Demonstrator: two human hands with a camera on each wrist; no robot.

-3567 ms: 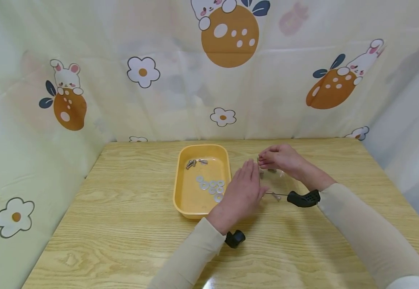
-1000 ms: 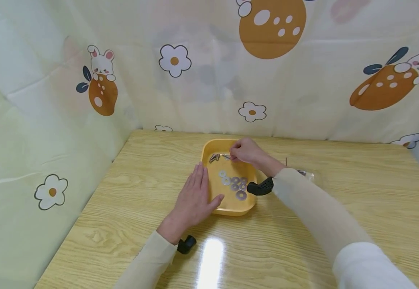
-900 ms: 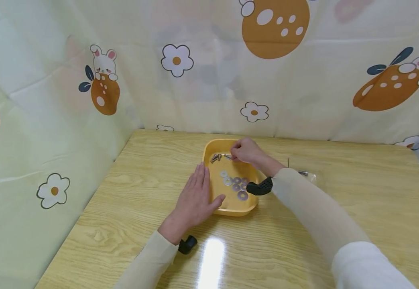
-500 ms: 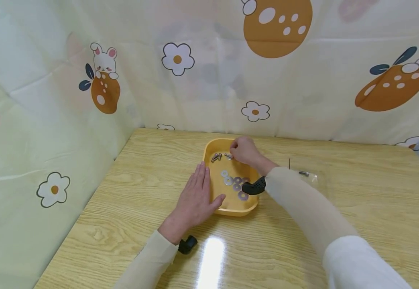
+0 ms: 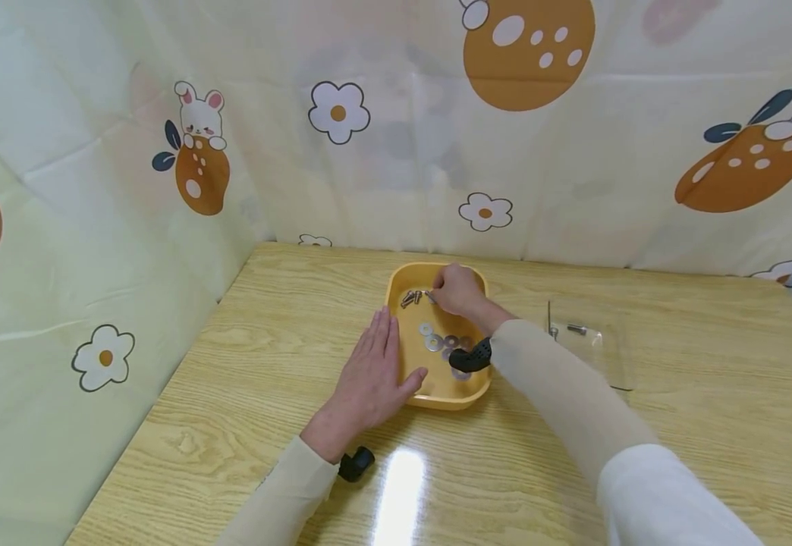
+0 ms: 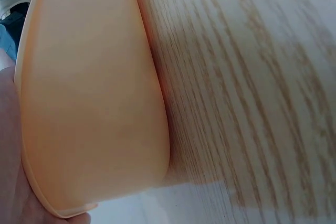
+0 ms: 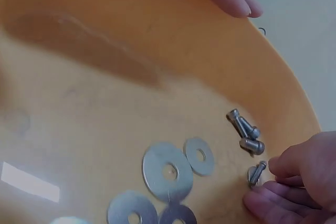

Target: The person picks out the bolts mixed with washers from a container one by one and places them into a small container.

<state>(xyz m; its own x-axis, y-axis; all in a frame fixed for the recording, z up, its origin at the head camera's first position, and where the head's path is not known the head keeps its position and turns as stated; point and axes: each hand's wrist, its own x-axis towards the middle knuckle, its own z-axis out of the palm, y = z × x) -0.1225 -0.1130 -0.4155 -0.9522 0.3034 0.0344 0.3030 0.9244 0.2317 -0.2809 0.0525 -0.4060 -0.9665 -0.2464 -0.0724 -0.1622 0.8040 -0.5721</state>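
Observation:
My left hand (image 5: 367, 375) lies along the left rim of the yellow tray (image 5: 437, 402), fingers straight and thumb over the near corner. In the left wrist view the tray's outer wall (image 6: 94, 87) fills the left side. Inside the tray's far part, my right hand (image 5: 460, 292) has its fingers bent down by a small screw (image 7: 257, 173). Whether the fingertips touch it is unclear. Several metal screws (image 7: 252, 145) lie just beside it, and flat washers (image 7: 168, 171) are spread over the tray floor, some under the right wrist in the head view.
Right of the tray lies a clear flat case (image 5: 611, 349) with a dark screw (image 5: 576, 329) and another small metal piece (image 5: 554, 332) on it. A patterned curtain (image 5: 396, 174) hangs behind the wooden table (image 5: 287, 318). Black wrist mounts sit below both hands.
From beside the clear case, my right hand has moved left into the tray, then shifted slightly within it. My left hand has gone from the tray's right side to its left rim.

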